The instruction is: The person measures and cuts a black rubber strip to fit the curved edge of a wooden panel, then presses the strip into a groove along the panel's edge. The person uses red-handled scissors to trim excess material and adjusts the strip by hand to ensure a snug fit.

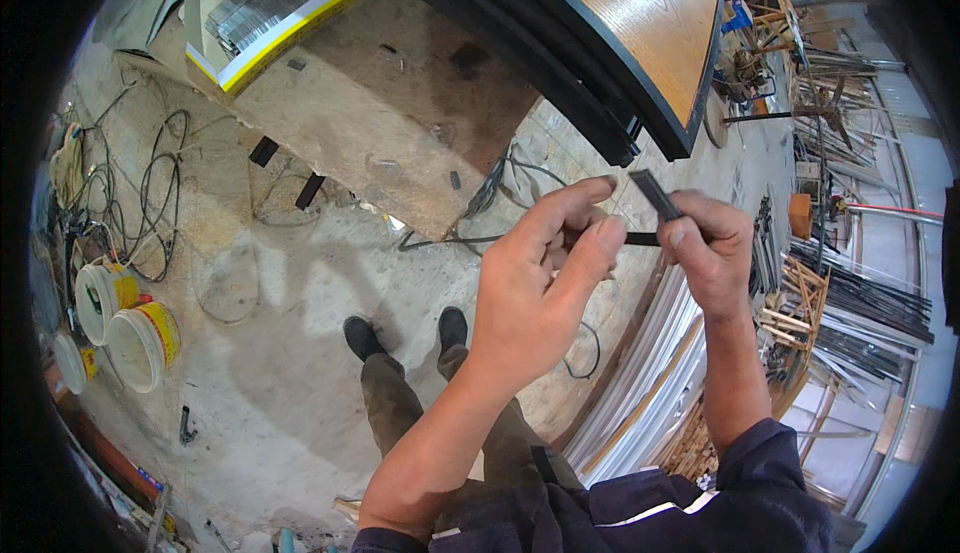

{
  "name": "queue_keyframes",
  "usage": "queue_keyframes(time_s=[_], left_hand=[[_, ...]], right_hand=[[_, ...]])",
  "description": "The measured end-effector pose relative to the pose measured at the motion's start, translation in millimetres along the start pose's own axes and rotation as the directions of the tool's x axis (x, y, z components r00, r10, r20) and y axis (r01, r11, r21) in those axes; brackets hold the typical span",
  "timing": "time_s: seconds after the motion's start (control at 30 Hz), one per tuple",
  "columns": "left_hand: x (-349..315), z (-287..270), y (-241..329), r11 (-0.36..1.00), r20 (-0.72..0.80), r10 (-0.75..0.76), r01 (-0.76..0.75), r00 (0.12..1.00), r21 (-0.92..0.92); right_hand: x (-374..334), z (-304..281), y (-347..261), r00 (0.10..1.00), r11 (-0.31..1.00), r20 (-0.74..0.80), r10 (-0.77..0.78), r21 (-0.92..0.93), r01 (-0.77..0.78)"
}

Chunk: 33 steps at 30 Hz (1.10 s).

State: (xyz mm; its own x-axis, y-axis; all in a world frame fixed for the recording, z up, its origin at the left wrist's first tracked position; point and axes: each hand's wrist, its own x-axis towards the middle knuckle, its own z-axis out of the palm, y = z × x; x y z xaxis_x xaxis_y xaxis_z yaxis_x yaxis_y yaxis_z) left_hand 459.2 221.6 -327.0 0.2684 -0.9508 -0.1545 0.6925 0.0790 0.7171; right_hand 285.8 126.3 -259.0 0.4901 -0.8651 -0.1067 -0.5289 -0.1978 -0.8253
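Note:
My right hand [712,248] is closed on a short black strip [655,195], pinched between thumb and fingers, with its flat end sticking out to the upper left. A second thin black length [642,239] juts from the same grip toward my left thumb; whether it is part of the same strip I cannot tell. My left hand [540,283] is half curled with thumb and forefinger apart, and nothing shows between them. Just beyond both hands is the corner of a wood-grain panel [640,23] with a black frame [560,43].
A worn board [400,123] carries an open box [300,48] of metal pieces. White buckets [140,348] and tangled cables [150,203] are at left. Long white profiles [650,373] lie beside my right leg, with stacked wood and metal stock [850,283] farther right. Dark scraps [310,191] lie about.

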Motion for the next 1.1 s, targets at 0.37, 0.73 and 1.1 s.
queue_keyframes(time_s=[0.37,0.73,1.1], left_hand=[[-24.5,-42.7,-23.6,0.788,-0.068,0.338,-0.243,0.939,0.565],[-19.6,-40.4,-28.7,0.699,-0.042,0.438,-0.311,0.898,0.644],[-21.3,-42.1,-41.5,0.683,-0.040,0.413,-0.281,0.910,0.674]], right_hand=[[34.6,12.5,-18.2,0.970,0.945,-0.114,-0.214,-0.276,0.176],[44.7,16.0,-16.1,0.976,0.961,-0.116,-0.185,-0.229,0.155],[44.6,20.5,-9.4,0.962,0.972,-0.156,-0.225,-0.104,0.211]])
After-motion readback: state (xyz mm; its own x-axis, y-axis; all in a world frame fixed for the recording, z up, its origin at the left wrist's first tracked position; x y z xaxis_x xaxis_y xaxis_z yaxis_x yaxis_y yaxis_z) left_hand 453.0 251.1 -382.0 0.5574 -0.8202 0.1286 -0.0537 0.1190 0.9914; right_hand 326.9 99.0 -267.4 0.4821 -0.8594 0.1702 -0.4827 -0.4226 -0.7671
